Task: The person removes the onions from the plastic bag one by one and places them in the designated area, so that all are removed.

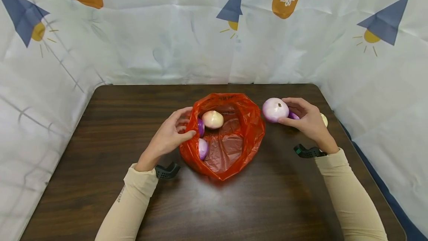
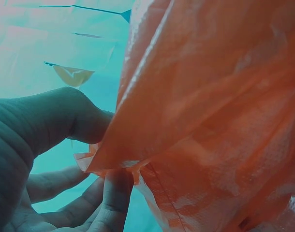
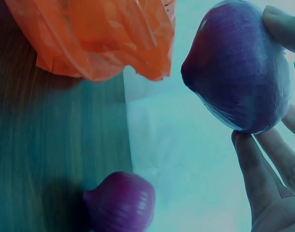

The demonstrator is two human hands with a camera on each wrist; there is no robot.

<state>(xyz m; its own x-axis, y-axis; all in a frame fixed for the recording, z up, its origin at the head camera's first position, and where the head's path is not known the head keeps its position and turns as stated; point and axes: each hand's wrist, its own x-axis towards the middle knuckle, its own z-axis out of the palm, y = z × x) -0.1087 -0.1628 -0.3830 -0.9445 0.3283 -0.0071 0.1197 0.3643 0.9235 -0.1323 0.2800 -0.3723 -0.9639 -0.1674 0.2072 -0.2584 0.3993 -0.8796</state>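
Dark worktop point(image 1: 234, 211) below, lamp-patterned sheet point(image 1: 140, 47) at frame top — left hand point(image 1: 169, 131) pinches red bag point(image 1: 253, 133), print point(image 1: 224, 98) illegible; right hand point(image 1: 308, 121) grips onion point(image 1: 275, 110).

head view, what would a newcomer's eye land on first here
The bright red bag stands out most, gaping open mid-table with three onions visible towards its left side. Next comes the large pale purple onion in the person's right grip, just right of the bag. The left grip pinches the bag's left rim.
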